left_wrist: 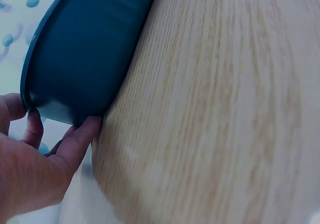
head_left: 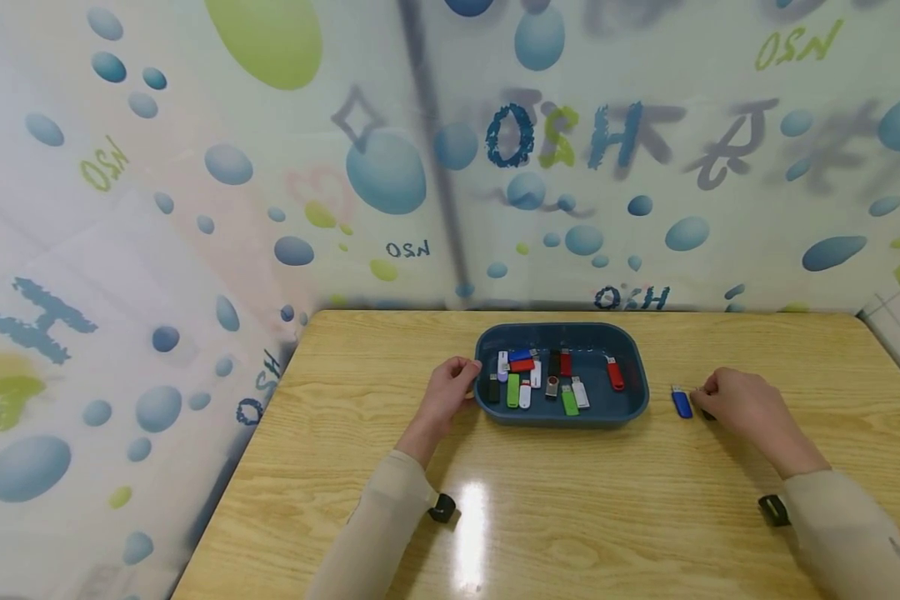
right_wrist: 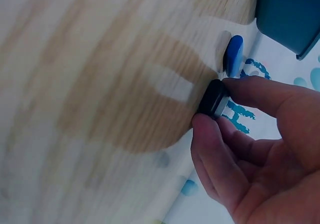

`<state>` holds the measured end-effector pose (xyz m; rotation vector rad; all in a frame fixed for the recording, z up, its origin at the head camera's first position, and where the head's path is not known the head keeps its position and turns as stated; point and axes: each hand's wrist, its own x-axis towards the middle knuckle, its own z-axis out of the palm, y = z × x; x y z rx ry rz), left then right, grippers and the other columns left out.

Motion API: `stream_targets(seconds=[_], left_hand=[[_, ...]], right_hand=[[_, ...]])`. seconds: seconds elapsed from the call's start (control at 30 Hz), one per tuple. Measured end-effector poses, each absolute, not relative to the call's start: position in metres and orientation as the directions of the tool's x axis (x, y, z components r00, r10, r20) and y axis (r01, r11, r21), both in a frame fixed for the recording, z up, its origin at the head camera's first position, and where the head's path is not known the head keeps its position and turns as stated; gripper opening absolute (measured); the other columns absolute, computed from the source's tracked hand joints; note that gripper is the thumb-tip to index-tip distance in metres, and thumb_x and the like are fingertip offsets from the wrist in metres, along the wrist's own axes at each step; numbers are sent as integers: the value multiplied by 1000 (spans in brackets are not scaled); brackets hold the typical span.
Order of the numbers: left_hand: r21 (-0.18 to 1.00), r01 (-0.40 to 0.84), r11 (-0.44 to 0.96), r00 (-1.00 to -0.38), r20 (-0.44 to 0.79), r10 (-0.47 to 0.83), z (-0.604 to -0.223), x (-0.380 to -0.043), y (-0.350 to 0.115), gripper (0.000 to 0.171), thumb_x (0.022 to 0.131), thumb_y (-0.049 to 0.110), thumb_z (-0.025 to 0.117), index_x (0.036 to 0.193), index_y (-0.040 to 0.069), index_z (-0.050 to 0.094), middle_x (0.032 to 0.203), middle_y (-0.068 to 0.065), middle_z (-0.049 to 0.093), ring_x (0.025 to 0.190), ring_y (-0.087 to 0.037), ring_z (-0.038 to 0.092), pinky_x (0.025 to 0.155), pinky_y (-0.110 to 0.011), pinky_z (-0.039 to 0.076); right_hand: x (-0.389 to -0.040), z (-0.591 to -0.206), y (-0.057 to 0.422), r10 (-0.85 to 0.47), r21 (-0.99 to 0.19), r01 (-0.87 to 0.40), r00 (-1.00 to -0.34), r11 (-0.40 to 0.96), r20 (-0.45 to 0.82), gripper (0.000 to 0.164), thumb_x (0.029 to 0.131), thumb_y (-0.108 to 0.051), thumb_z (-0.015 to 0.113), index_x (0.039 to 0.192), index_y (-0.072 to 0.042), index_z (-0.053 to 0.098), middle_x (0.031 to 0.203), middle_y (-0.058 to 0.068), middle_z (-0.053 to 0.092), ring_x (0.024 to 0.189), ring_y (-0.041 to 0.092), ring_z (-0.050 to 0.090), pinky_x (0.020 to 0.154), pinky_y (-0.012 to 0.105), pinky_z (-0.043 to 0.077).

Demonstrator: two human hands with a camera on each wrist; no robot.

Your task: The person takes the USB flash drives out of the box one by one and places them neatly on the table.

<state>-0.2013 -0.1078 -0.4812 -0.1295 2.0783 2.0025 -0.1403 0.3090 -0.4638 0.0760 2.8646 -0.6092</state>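
On the right of the worktop [head_left: 607, 517], the right hand [head_left: 750, 412] pinched 1 black USB stick [right_wrist: 210, 97] by its edges; the piece was probably light, stiff and slick, best held across its long sides. Just beside it lay 1 blue stick [head_left: 682, 403]. The left hand [head_left: 447, 387] gripped the left end of a dark blue tray [head_left: 547, 421]. Beyond stood a patterned wall [head_left: 720, 200].

**Glare [head_left: 471, 537] blazes on the near side of the left hand [head_left: 447, 387]!**

Bright head view, and that white streak burns out the table [head_left: 570, 508]! Wrist views: dimmer, bluish, soft, a patchy shadow [right_wrist: 132, 114] lying beside the right hand [right_wrist: 265, 144].
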Motion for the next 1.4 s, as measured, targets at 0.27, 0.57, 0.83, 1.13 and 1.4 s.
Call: stream_targets(seconds=[0.27,0.57,0.83,1.13,1.4], left_hand=[[967,-247,57,-960,-253,124,-480,-203,-109,30,108,23,56,117,-6,59,109,-13,57,95,-22,56,78,-34,59],[970,-233,71,-964,-240,113,-480,-201,-108,29,107,26,58,115,-2,60,107,-8,56,94,-20,57,82,-36,61],[971,-230,70,-965,-236,111,-480,-201,-108,29,107,25,58,114,-3,60,105,-8,56,93,-19,56,81,-35,61],[971,-231,57,-965,-236,116,-481,-202,-108,27,107,26,59,113,0,60,105,-6,56,93,-19,55,80,-35,61],[968,-246,49,-960,-250,125,-480,-203,-109,25,107,23,57,112,-1,59,107,-12,56,93,-20,55,77,-33,60]], right_hand=[[-142,-464,309,-13,-382,74,-975,921,-220,42,100,-21,63,60,-14,52,55,-4,39,53,15,37,54,29,27],[-143,-465,311,-6,-392,91,-971,916,-239,45,100,-22,62,57,-15,54,55,-5,39,53,14,37,54,29,27],[-144,-465,311,11,-388,114,-966,915,-257,41,100,-24,63,61,-13,57,58,-4,40,56,16,40,55,30,28],[-141,-462,311,9,-397,110,-969,911,-248,46,100,-27,61,58,-17,48,57,-6,35,55,15,35,55,29,25],[-138,-464,315,10,-423,102,-977,901,-213,42,101,-29,55,63,-12,55,57,-2,40,55,17,38,54,31,28]])
